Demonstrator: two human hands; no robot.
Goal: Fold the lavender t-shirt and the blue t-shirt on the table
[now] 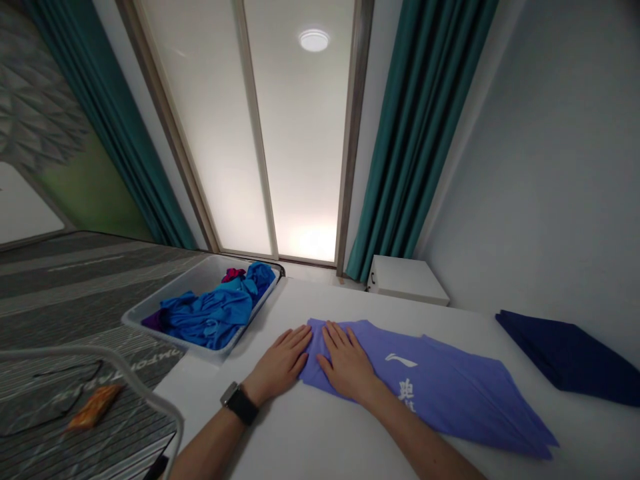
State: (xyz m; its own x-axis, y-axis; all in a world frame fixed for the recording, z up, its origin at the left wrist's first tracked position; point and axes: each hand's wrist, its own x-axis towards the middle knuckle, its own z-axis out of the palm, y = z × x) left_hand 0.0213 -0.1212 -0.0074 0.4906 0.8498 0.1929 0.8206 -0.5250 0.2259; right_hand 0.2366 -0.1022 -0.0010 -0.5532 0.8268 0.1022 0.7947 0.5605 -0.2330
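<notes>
Blue T-shirt (pixel 440 387) beneath one left hand (pixel 280 363), one right hand (pixel 347 365)

Two hands (pixel 280 363), one wristwatch (pixel 239 403), one purple T-shirt (pixel 440 387), one navy garment (pixel 565 357), one white tub (pixel 150 313), two teal curtains (pixel 420 133)

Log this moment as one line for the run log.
left hand: flat on blue T-shirt | right hand: flat on same shirt | surface: white table | nearby: white plastic bin holding blue clothes; folded navy cloth
</notes>
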